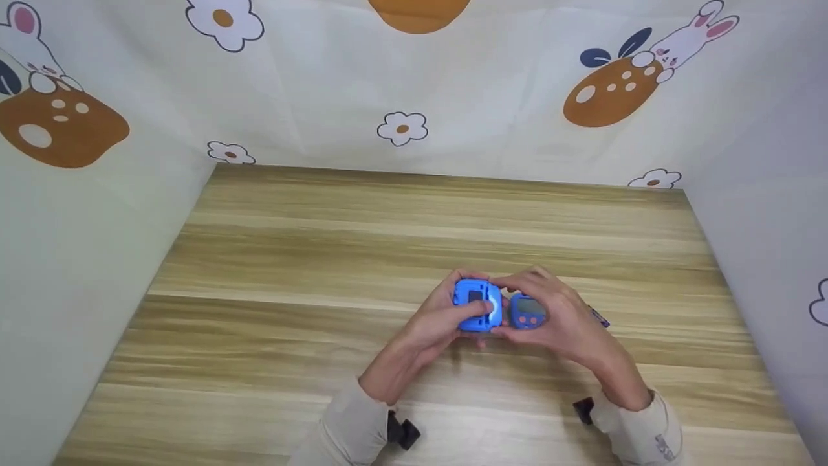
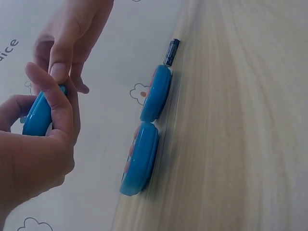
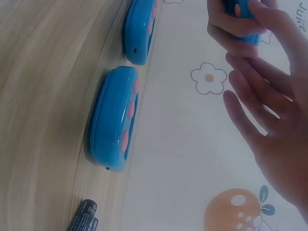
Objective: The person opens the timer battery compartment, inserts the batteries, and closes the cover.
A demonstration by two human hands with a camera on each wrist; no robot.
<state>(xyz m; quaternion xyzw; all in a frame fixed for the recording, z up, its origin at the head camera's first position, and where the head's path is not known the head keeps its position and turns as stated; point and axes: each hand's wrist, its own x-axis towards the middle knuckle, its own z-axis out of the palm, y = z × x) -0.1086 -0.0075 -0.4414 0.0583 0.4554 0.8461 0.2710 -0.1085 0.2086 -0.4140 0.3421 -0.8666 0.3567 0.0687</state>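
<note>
In the head view my left hand (image 1: 435, 320) grips a small blue timer-like device (image 1: 462, 321), its thumb pressed over the face turned up, which has a dark rectangle. My right hand (image 1: 561, 318) holds the same device's right edge between thumb and index finger; its other fingers are spread loosely in the right wrist view. A second blue device (image 1: 528, 312) with a grey screen and pink buttons is on the table, seen through the right hand's arch. The wrist views show two such devices on the table, one blue device (image 2: 140, 161) and another blue device (image 2: 156, 94).
Small dark batteries (image 3: 85, 214) are on the wooden table (image 1: 291, 259) to the right of the devices, partly behind the right hand in the head view. A printed cloth wall (image 1: 323, 97) with flowers and rabbits closes the back and sides.
</note>
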